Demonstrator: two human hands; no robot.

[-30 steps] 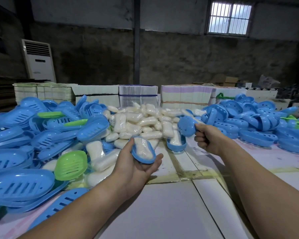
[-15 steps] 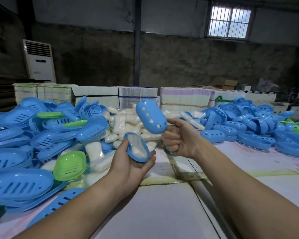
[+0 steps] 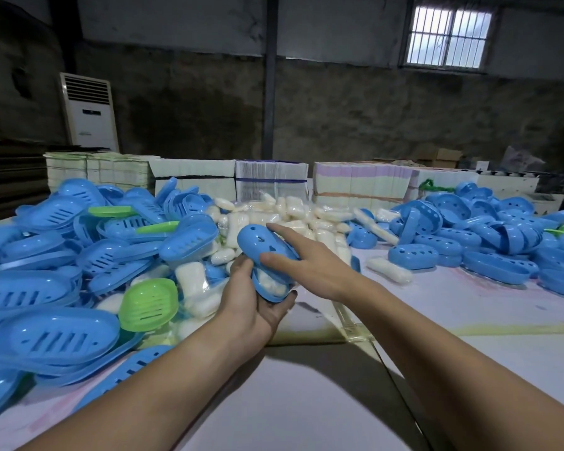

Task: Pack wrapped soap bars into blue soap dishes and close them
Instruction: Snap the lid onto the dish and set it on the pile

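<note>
Both hands meet at one soap dish: left hand point(image 3: 258, 307) cups its base point(image 3: 267, 289) holding a wrapped soap bar point(image 3: 269, 283), right hand point(image 3: 306, 265) presses the lid point(image 3: 261, 244) down. Light, stiff, probably slick plastic, best squeezed along the rims. Beyond lies the soap pile point(image 3: 290, 213).

The left hand point(image 3: 258, 307) is cupping a blue dish point(image 3: 269, 289) (wrapped soap point(image 3: 271, 284) inside) while the right hand point(image 3: 310, 271) is pressing its lid point(image 3: 262, 244) down.

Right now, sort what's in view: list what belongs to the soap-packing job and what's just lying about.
Job:
left hand
right hand
blue lid
blue dish base with soap
soap pile
blue lids heap
blue trays heap

Lying about:
green trays
paper stacks
air conditioner
</note>
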